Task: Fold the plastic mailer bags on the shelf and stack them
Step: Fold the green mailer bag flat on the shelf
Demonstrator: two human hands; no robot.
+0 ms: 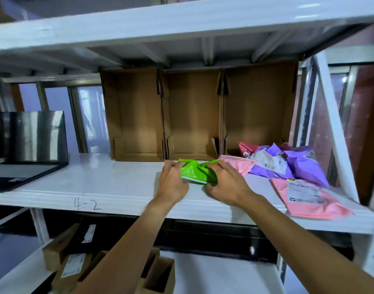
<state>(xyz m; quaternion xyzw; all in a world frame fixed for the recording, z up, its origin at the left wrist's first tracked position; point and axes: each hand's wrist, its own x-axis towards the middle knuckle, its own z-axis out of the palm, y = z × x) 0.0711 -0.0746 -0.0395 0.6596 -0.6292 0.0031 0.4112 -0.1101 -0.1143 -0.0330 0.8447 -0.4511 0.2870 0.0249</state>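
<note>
- A crumpled green bag (197, 171) lies on the white shelf (107, 179), near its middle, just in front of three open cardboard boxes (192, 115)
- The left hand (173, 181) holds the bag's left end, fingers curled over its top edge, so its grip is closed on the plastic
- The right hand (226, 185) has its grip on the right end the same way, thumb low at the front
- Just right of the hands lies a pink bag (238, 164), touching a loose heap of purple bags (298, 166)
- A second pink bag (309, 200) lies flat, label up, at the shelf's front right edge
- An open laptop (27, 149) stands at the shelf's left end
</note>
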